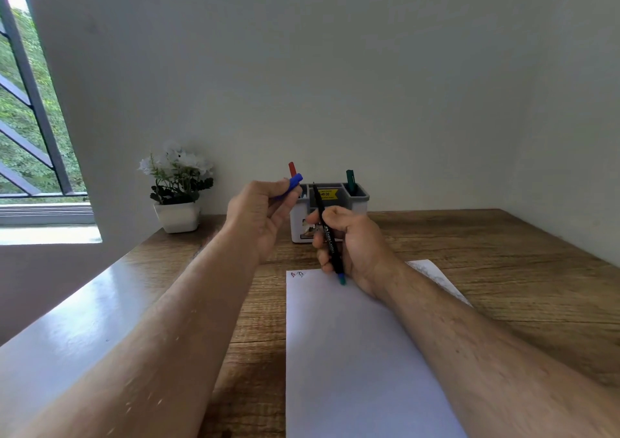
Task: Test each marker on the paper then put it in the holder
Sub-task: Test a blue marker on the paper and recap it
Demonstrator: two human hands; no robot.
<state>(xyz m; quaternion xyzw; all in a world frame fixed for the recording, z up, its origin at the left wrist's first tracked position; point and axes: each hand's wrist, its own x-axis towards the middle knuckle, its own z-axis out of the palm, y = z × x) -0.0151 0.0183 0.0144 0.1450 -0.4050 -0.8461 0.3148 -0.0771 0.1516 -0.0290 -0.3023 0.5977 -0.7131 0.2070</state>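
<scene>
**Uncapped marker held over the paper**

The right hand [349, 243] curls round a slim black marker [327, 233], printed with white lettering, its fine tip pointing up and a teal-blue end low, just above the smooth white paper [362, 353]. The left hand [261, 219] pinches a blue cap [292, 184], raised in front of the holder [360, 199]. That grey-and-white plastic holder stands at the table's [503, 269] far edge, on grained wood, with a red marker [292, 169] and a green marker [350, 180] upright inside. Small red and blue scribbles [297, 274] mark the paper's top left corner.
</scene>
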